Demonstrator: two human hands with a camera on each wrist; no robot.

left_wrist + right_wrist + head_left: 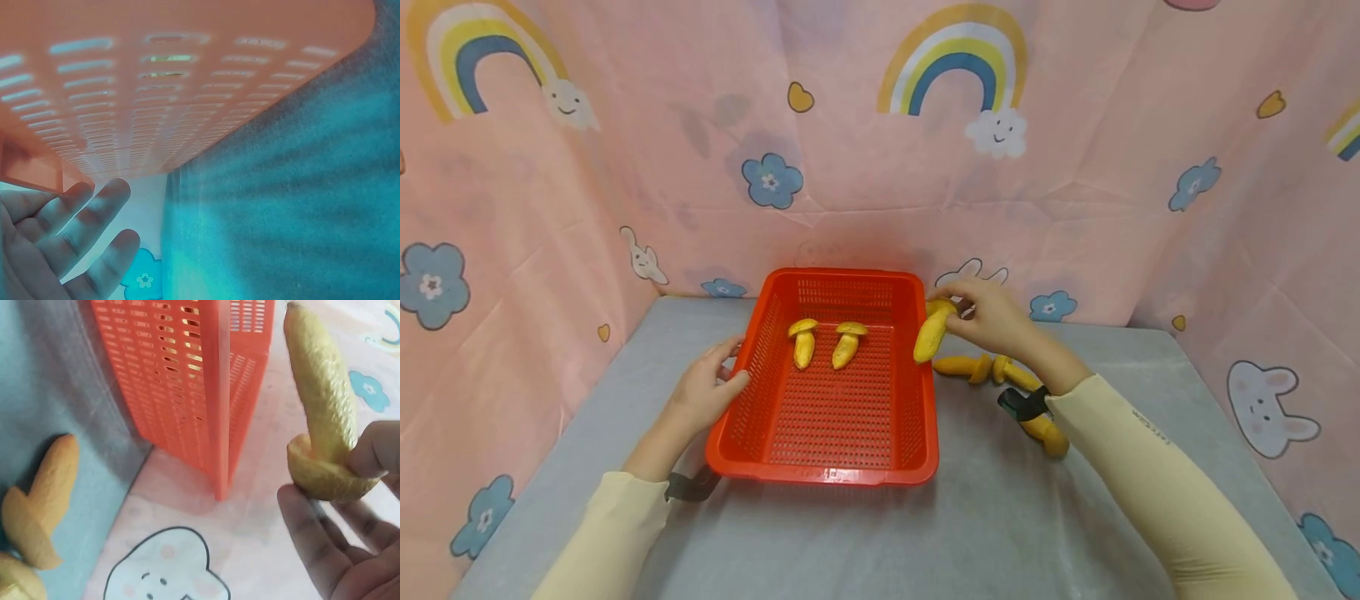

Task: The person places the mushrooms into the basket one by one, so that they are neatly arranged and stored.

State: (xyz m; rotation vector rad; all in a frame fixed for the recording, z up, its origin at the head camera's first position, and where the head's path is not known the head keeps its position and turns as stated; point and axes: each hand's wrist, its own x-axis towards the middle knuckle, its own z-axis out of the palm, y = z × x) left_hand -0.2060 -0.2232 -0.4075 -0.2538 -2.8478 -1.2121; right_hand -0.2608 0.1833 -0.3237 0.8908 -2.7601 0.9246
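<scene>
My right hand (pixel 992 315) pinches a yellow toy mushroom (pixel 932 336) by its cap, above the right rim of a red plastic basket (pixel 827 475). In the right wrist view the held mushroom (pixel 325 394) has its stem pointing up, with thumb and fingers at the cap. Inside the basket lie two more mushrooms, one on the left (pixel 803 348) and another (pixel 846 348) beside it, caps toward the back. My left hand (pixel 703 390) rests at the basket's left rim, and its fingers (pixel 94 225) are loosely extended beside the slotted wall.
Right of the basket, several mushrooms lie on the grey table (pixel 985 525): one near the basket (pixel 958 366), one beside it (pixel 1017 375), and one (pixel 1047 435) partly behind my right wrist. A pink patterned curtain (pixel 850 175) encloses the back and sides.
</scene>
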